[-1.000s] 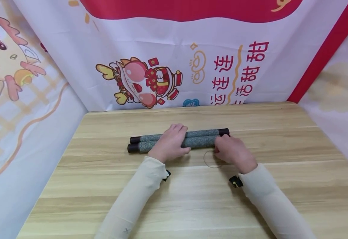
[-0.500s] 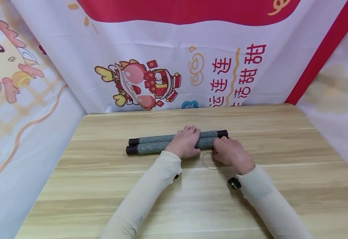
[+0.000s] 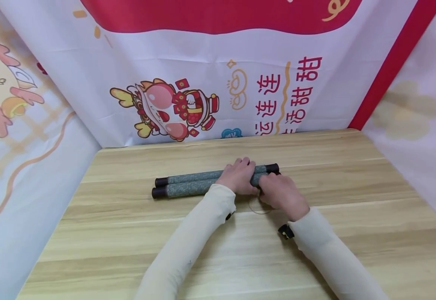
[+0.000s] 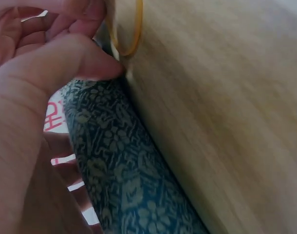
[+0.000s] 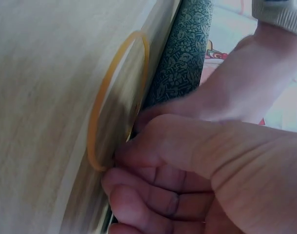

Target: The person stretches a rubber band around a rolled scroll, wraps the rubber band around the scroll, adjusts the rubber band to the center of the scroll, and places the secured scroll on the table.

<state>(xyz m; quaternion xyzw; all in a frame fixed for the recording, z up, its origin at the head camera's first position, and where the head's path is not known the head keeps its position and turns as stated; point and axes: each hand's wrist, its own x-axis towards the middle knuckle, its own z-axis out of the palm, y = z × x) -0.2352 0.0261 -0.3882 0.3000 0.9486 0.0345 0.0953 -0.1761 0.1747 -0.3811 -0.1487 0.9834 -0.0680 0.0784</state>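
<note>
A scroll rolled from both ends lies on the table as two parallel rolls in blue-green floral fabric with dark end knobs. My left hand grips it right of the middle, thumb along the near side and fingers over the far side, as the left wrist view shows. Close beside it, at the scroll's right part, my right hand pinches a yellow-orange rubber band between thumb and curled fingers. The band hangs as a loose loop over the wood, near my left thumb. The scroll's right end is partly hidden behind my right hand.
The wood-grain table runs back to a white and red printed cloth. More printed cloth stands at the left and right sides. A small black device sits at my right cuff.
My left hand has slid rightward along the scroll, from its middle to right beside my right hand. The right hand keeps the rubber band; the head view has shifted slightly.
</note>
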